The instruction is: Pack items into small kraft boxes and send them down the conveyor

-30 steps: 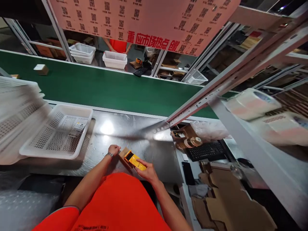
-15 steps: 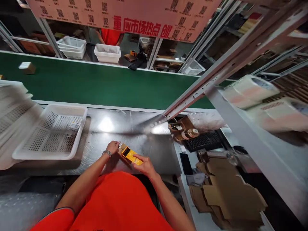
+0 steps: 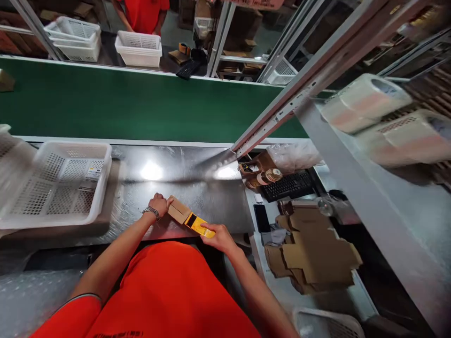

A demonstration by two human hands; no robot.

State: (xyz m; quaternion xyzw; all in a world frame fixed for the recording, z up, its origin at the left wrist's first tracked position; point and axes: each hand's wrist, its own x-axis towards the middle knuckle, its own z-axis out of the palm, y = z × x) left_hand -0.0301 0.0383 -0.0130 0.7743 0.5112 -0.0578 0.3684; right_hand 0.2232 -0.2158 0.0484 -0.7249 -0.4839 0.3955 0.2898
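One end of the yellow thing (image 3: pixel 199 226) is inside the brown box (image 3: pixel 178 210), so only part of it shows. The fingers of the right hand (image 3: pixel 218 237) cover its near end. What the yellow thing is, I cannot tell. The orange shirt (image 3: pixel 169 291) hides the near edge of the shiny surface (image 3: pixel 197 188). The white basket (image 3: pixel 102 173) on the left is blurry and cut off at the side. The tape rolls (image 3: pixel 362 101) on the right shelf are blurry too. Another person across the green belt (image 3: pixel 141 108) is cut off at the top.

The brown box lies tilted on the surface, close to the person's body. The left hand (image 3: pixel 159 204) is curled around the far end of the box and holds it. A watch (image 3: pixel 151 211) sits on that wrist. The left arm reaches forward from the lower left. The right hand pinches the yellow thing with bent fingers, palm down. The right arm comes in from the lower right, bent at the elbow. A keyboard (image 3: pixel 287 185) and flat cardboard (image 3: pixel 313 253) lie well off to the right.
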